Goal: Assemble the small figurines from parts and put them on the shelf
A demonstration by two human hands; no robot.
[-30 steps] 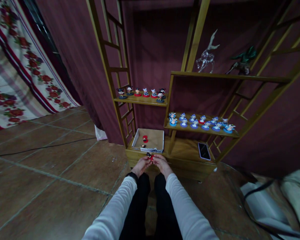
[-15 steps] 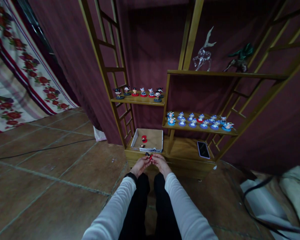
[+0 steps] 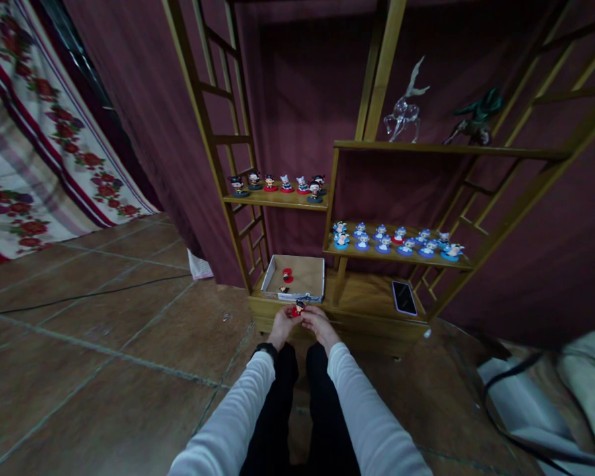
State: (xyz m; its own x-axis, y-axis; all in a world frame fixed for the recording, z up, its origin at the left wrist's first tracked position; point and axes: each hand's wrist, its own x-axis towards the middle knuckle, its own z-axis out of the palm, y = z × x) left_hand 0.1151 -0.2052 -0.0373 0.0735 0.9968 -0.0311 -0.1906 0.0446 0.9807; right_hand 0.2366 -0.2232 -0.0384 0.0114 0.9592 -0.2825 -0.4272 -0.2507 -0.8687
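Between my two hands is a small figurine (image 3: 299, 307) with a dark head and a red base, held upright just in front of the box. My left hand (image 3: 282, 327) is closed on its left side, and my right hand (image 3: 319, 322) grips the base from the right. Behind them, an open cardboard box (image 3: 307, 271) sits on the lowest board and holds two more figurines: a red one (image 3: 287, 275) and a dark-haired one (image 3: 283, 289) lying down.
Several figurines stand on the left shelf (image 3: 277, 201) and on the lower right shelf (image 3: 401, 257). A glass deer (image 3: 404, 112) and a dark horse statue (image 3: 476, 119) stand higher up. A phone (image 3: 404, 297) lies on the bottom board. A cable (image 3: 104, 291) crosses the floor.
The figurine has turned from tilted to upright between my hands, its front now towards me. My left hand has shifted slightly to the right.
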